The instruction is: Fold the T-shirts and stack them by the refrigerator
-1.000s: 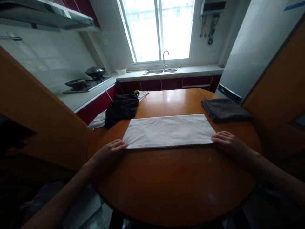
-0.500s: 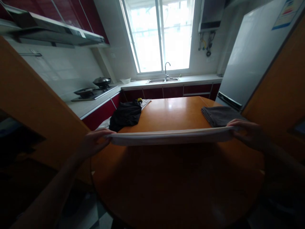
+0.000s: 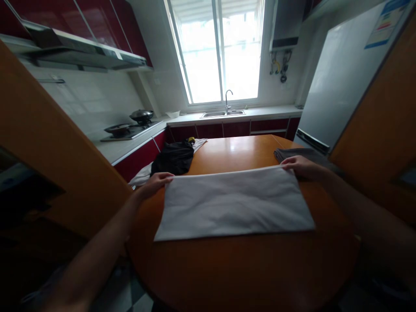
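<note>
A white cloth (image 3: 234,206), creased and roughly rectangular, spreads over the near part of the wooden table (image 3: 240,268). My left hand (image 3: 157,182) pinches its far left corner. At the far right corner, my right hand (image 3: 300,167) grips the same edge between thumb and fingers. That far edge is drawn nearly straight between the two hands, and the cloth's near edge lies lower, toward me. Just behind my right hand is a folded dark grey cloth (image 3: 305,154), partly covered by the hand.
A heap of black cloth (image 3: 173,158) with white fabric (image 3: 199,144) beside it lies at the table's left edge. Beyond stand a stove with a lidded pan (image 3: 141,115) and a sink (image 3: 224,113). A refrigerator (image 3: 344,78) rises at the right.
The white cloth was a narrow strip held stretched between my hands; now it is spread out toward me. My hands have come closer together, both still holding its far edge.
</note>
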Motion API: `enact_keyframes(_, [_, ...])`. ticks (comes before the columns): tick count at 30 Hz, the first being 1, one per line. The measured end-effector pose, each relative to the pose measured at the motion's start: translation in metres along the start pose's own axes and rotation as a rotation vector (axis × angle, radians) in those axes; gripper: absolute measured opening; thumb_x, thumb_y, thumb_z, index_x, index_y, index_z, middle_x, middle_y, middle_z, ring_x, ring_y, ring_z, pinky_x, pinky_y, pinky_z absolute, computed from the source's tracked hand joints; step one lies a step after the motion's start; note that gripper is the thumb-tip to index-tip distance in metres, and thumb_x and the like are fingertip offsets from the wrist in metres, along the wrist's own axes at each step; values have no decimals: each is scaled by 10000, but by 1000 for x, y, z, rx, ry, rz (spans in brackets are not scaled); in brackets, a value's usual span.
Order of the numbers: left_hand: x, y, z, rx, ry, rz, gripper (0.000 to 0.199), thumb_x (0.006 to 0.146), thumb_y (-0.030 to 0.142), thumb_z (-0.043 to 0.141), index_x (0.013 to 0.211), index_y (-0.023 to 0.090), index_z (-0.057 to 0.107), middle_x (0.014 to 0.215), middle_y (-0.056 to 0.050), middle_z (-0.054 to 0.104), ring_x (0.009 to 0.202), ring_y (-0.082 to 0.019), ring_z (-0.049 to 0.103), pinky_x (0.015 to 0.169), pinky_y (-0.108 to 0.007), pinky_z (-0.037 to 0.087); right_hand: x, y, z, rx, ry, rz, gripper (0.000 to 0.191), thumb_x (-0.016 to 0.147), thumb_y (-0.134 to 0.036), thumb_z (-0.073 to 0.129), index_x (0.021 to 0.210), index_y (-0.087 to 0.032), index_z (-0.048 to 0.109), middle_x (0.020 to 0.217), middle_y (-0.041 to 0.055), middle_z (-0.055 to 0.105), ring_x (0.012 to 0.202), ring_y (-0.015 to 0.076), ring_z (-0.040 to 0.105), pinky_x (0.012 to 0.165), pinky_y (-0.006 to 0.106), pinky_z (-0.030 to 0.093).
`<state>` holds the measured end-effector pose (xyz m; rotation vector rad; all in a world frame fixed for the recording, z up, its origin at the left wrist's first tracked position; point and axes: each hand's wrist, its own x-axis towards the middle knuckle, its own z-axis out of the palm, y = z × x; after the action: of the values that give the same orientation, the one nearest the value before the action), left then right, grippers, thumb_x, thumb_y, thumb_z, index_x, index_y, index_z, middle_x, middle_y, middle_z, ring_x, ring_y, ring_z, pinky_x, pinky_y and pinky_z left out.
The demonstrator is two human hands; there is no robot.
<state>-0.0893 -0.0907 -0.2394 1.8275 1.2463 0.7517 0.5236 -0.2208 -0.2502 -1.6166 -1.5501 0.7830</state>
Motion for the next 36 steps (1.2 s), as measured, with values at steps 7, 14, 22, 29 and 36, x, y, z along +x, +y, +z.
enact_keyframes(7, [41, -52, 15, 83, -32, -29, 531, 630, 575, 782, 907, 122, 770, 850, -70, 751, 806, -226, 655, 737, -294, 484, 45, 30, 45, 120, -5, 257, 190, 704, -278, 757, 839, -145, 745, 731, 68, 719, 641, 166, 628, 570, 254, 505])
enact_keyframes(14, [57, -53, 20, 509, 81, 45, 378, 719, 482, 737, 877, 140, 764, 881, -103, 735, 845, -271, 677, 754, -306, 492, 50, 32, 60, -404, 152, 130, 163, 797, -214, 684, 931, -137, 736, 987, 156, 733, 960, 307, 678, 833, 395, 551])
enact_keyframes(22, [27, 17, 180, 848, -83, 425, 579, 1034, 500, 362, 1534, 209, 395, 1612, -115, 362, 1495, -294, 300, 1201, -519, 240, 23, -24, 179, -752, 30, -285, 578, 1013, -398, 378, 1519, -121, 417, 1610, 174, 343, 1488, 302, 301, 1189, 481, 289])
enact_keyframes(29, [26, 18, 220, 928, -146, 263, 692, 1026, 618, 233, 1576, 209, 333, 1659, -119, 237, 1537, -314, 179, 1220, -573, 146, 18, -24, 217, -847, -159, -174, 684, 1015, -522, 292, 1578, -134, 316, 1667, 165, 181, 1546, 296, 124, 1217, 556, 105])
enact_keyframes(36, [28, 20, 214, 937, -139, 302, 653, 1026, 605, 264, 1565, 246, 353, 1655, -101, 260, 1533, -325, 189, 1196, -642, 145, 3, -40, 230, -776, -151, -241, 660, 1017, -492, 302, 1576, -142, 316, 1664, 155, 195, 1541, 281, 155, 1208, 578, 115])
